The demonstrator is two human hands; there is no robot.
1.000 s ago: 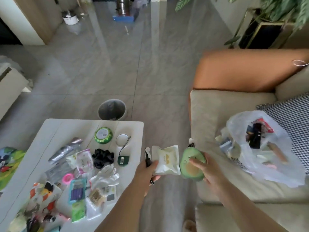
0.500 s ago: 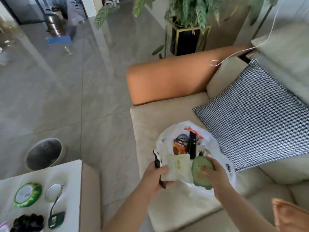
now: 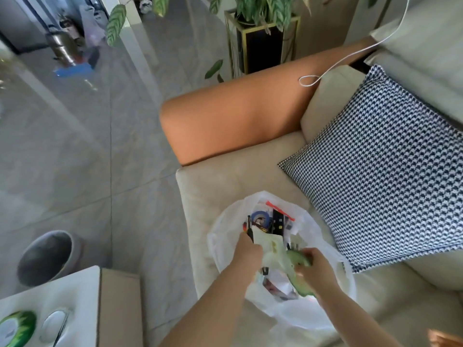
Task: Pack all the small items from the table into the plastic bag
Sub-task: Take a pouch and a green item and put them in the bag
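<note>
Step in hand: drop-off. Both hands are over the mouth of the bag (image 3: 323, 246), which sits open on the sofa (image 3: 213, 191) seat just beside the cushion (image 3: 375, 159). Left hand (image 3: 246, 252) has fingers curled round a pale pouch (image 3: 269, 246) plus a thin black tool (image 3: 249, 227), both already over the opening. Right hand (image 3: 317, 267) grips the green avocado toy (image 3: 297, 261), fingers wrapped on it, toy partly inside the bag. Bag already holds stuff, incl. a blue roll (image 3: 260, 219) and dark pkgs; rest too jumbled to ID. Next, imo: lower a bit, uncurl both hands so the items fall clear of the rim, watch that the floppy film doesn't fold shut. Then back to the worktop (image 3: 75, 296): the green tin (image 3: 17, 326) and a round lid-like thing (image 3: 53, 323) show at its edge, so not done yet.
</note>
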